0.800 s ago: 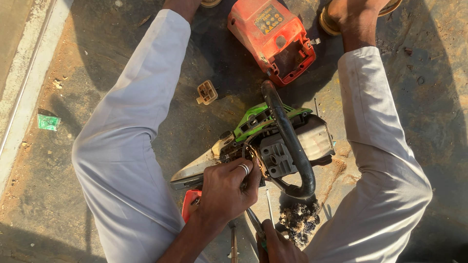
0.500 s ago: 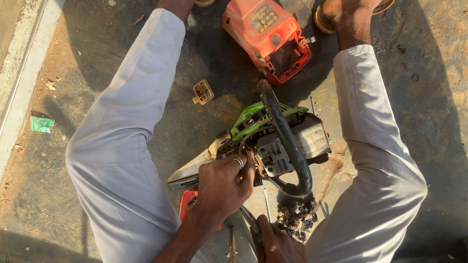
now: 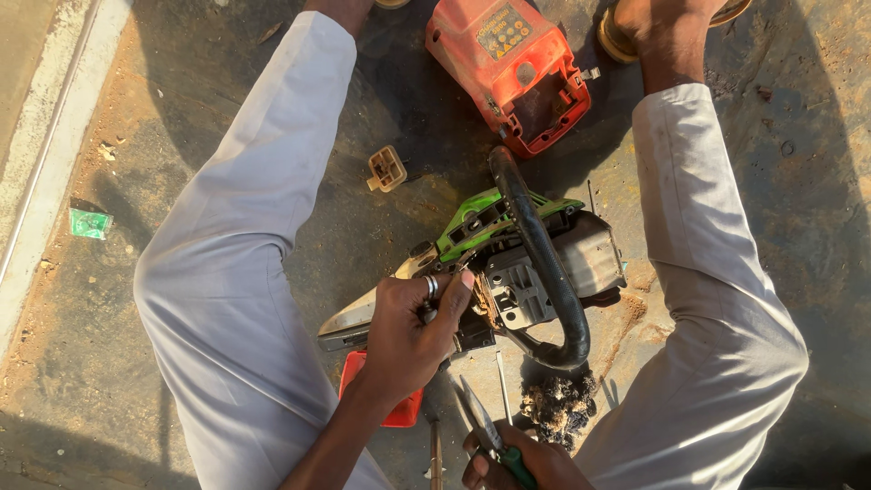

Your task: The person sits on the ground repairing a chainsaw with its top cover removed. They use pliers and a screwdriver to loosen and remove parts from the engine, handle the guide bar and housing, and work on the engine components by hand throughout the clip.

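Saw (image 3: 508, 272) sits on the ground (image 3: 798, 181) between your knees, lying on its side with the black loop handle (image 3: 544, 263) arching over it, and by the look of it you are partway through stripping it down. Done so far, as far as can be judged: the orange cover (image 3: 513, 68) is off and lies open side up at 12 o'clock from the saw, well apart from it; a small tan part (image 3: 387, 169) rests loose at 10 o'clock; a clump of dark debris (image 3: 558, 408) lies at 6 o'clock, just below the loop handle. Your left hand (image 3: 413, 331) is on the saw's near side at 8 o'clock, grip closed around the body with the thumb pressed toward the exposed grey engine block (image 3: 508, 290). Your right hand (image 3: 522, 458), at 6 o'clock near the frame's bottom edge, has its grip pinched on green-handled pliers (image 3: 485, 426), whose tips point up toward the saw but do not touch it. A red tray (image 3: 399, 413) lies partly under your left wrist. Left to do, it seems: the green housing (image 3: 485, 218) and handle are still on, and the inner parts still sit in place.
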